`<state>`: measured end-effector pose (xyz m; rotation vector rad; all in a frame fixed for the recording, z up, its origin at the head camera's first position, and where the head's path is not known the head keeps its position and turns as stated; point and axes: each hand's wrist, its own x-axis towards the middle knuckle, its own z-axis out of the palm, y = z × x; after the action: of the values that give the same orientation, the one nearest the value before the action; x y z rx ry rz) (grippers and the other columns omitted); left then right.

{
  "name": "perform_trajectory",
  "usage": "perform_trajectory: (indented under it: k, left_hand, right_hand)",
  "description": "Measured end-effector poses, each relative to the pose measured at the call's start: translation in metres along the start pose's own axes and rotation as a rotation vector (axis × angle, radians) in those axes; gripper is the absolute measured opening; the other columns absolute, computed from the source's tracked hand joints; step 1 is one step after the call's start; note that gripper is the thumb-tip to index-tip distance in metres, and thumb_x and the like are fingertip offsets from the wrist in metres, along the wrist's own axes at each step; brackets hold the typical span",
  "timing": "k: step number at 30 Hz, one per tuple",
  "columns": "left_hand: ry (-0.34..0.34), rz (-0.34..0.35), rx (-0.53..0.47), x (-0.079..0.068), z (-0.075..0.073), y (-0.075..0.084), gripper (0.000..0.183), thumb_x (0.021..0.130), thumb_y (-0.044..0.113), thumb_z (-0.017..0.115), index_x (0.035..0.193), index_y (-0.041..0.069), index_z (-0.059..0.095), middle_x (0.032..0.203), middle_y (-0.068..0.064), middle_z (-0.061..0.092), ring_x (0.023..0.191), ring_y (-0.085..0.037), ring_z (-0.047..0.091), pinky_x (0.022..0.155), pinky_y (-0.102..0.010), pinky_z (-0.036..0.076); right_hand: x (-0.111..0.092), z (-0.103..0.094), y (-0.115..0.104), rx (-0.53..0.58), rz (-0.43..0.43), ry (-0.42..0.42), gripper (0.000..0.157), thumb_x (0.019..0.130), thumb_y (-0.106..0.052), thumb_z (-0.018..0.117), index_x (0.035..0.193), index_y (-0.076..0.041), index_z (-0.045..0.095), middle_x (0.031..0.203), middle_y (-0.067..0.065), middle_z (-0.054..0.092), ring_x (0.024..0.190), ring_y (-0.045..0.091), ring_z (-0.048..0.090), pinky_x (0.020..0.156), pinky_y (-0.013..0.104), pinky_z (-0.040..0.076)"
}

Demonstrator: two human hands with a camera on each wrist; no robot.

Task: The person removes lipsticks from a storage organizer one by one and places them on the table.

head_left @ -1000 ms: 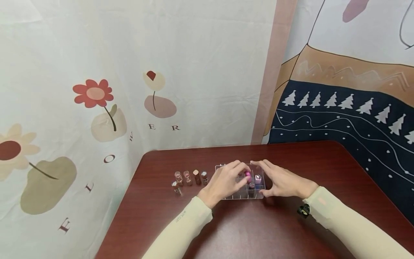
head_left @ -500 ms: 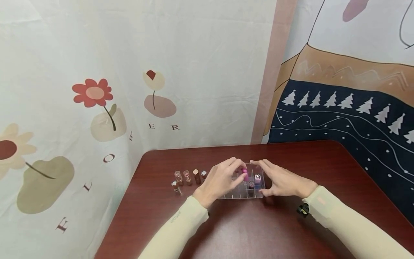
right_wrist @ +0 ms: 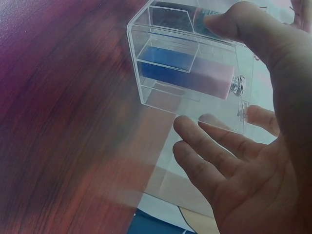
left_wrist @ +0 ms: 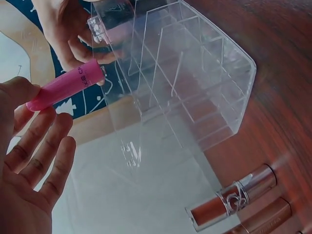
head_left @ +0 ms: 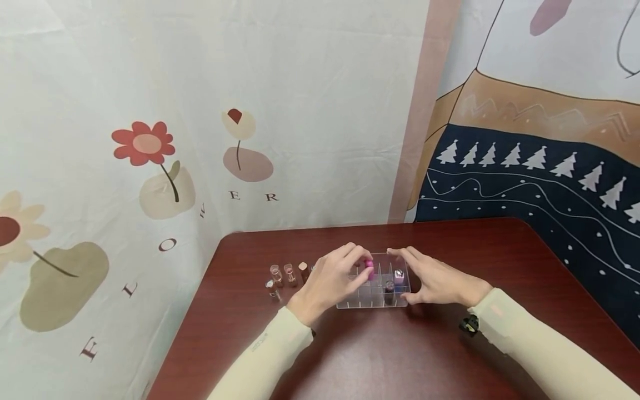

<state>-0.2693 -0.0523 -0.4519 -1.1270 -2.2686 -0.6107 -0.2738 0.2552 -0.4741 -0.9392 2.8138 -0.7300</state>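
A pink lipstick tube (head_left: 369, 270) is pinched between the thumb and fingertips of my left hand (head_left: 327, 280), above the middle of a clear divided organizer (head_left: 361, 304). In the left wrist view the pink tube tilts, its printed end toward the organizer, while the other fingers spread loosely. My right hand (head_left: 442, 278) grips the organizer's right end, thumb on the near side and index finger at the far side. Inside that end stand a blue-and-pink tube (right_wrist: 185, 73) with a silvery knob and a dark tube (head_left: 389, 291).
Left of the organizer, several lip tubes stand on the dark red wooden table (head_left: 390, 355), among them a clear-capped tube (head_left: 276, 275) and a brown one (head_left: 304, 272). My left hand partly hides a silver-banded gloss tube (left_wrist: 234, 197). A printed cloth (head_left: 310, 111) hangs behind.
My left hand has moved left over the organizer with the pink lipstick tube, away from the dark tube. My right hand has stayed at the organizer's right end.
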Motion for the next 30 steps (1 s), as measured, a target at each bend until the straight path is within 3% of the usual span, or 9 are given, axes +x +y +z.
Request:
perform_trajectory:
  k: [10,19,30]
  left_hand:
    - [0.034,0.005,0.038,-0.01,-0.009,-0.006,0.017,0.102,0.015,0.089,0.111,0.017,0.076,0.099,0.004,0.075,0.088,-0.009,0.078,0.077,-0.021,0.063]
    - [0.007,-0.04,0.028,-0.016,-0.017,-0.009,0.012,0.106,0.016,0.086,0.113,0.018,0.077,0.101,0.005,0.076,0.091,-0.008,0.08,0.076,-0.023,0.064]
    - [0.013,-0.058,0.043,-0.031,-0.031,-0.017,0.013,0.105,0.014,0.086,0.115,0.016,0.077,0.102,0.002,0.076,0.087,-0.015,0.077,0.075,-0.025,0.062]
  right_hand:
    - [-0.001,-0.002,-0.001,0.01,0.007,-0.005,0.109,0.089,-0.033,0.1,0.177,-0.019,0.038,0.155,0.015,0.061,0.137,0.034,0.071,0.112,0.061,0.067]
    - [-0.001,-0.003,-0.001,0.013,0.024,-0.002,0.109,0.088,-0.031,0.1,0.177,-0.021,0.037,0.155,0.012,0.06,0.137,0.032,0.07,0.113,0.061,0.067]
    - [-0.004,0.001,-0.002,-0.003,0.021,0.0,0.111,0.089,-0.034,0.1,0.178,-0.021,0.037,0.156,0.012,0.06,0.133,0.027,0.07,0.112,0.06,0.067]
